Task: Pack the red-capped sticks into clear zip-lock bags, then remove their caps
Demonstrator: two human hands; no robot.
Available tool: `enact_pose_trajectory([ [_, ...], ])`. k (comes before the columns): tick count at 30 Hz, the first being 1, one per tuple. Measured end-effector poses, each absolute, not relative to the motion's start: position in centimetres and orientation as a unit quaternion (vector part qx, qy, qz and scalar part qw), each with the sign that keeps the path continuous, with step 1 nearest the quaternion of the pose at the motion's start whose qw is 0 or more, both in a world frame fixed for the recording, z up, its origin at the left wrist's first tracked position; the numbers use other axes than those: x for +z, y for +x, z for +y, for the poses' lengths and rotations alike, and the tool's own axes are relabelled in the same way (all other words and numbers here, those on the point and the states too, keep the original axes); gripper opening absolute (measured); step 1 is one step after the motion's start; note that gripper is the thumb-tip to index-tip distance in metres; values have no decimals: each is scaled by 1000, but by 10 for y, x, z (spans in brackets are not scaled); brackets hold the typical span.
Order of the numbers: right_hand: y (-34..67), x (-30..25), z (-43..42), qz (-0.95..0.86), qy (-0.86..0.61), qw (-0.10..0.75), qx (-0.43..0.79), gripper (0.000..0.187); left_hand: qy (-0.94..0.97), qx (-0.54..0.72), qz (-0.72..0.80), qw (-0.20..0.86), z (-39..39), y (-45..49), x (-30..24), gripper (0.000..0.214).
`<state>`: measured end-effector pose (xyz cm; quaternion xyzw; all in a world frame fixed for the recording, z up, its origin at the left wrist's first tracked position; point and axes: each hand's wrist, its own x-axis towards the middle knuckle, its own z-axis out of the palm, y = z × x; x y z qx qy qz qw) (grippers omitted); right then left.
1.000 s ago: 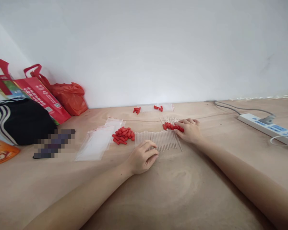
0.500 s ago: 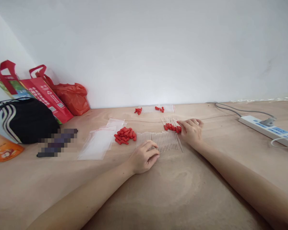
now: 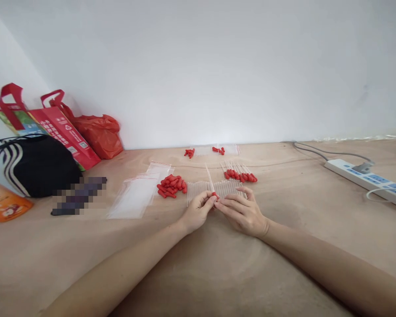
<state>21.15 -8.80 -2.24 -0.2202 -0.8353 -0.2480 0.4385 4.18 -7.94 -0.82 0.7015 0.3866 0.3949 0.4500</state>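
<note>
Between my left hand (image 3: 198,211) and my right hand (image 3: 242,213) is a glass dropper (image 3: 210,179), its thin tube pointing up and away. My left fingers pinch its red rubber bulb (image 3: 214,195) end, and the right fingertips close on the same end from the other side. Just beyond my hands lies a row of clear glass tubes (image 3: 198,189), partly covered by them. To the left is a pile of loose red rubber bulbs (image 3: 173,185). Droppers with red bulbs fitted (image 3: 242,176) lie side by side behind my right hand.
Clear zip bags (image 3: 135,196) lie left of the bulbs. More red bulbs (image 3: 189,153) and a bag (image 3: 231,149) are near the wall. Shopping bags (image 3: 64,134) and a black drawstring bag (image 3: 46,169) stand left; a power strip (image 3: 366,178) lies right.
My right hand has left the fitted droppers and come back toward me to meet my left hand. A dropper now stands out between both hands' fingers.
</note>
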Motion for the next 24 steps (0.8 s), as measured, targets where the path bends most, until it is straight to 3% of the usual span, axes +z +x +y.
enact_pose_trajectory([
  [5, 227, -18, -86, -799, -286, 437, -298, 25, 808, 343, 407, 252, -77, 29, -8, 20],
  [10, 234, -18, -84, -821, -335, 365, -282, 18, 887, 309, 335, 73, -79, 25, -7, 16],
  [15, 230, -22, -82, -839, -323, 355, -258, 14, 895, 313, 318, 6, -79, 25, -11, 15],
  [24, 230, -21, -86, -855, -297, 360, -228, 16, 909, 317, 272, -11, -78, 21, -15, 18],
])
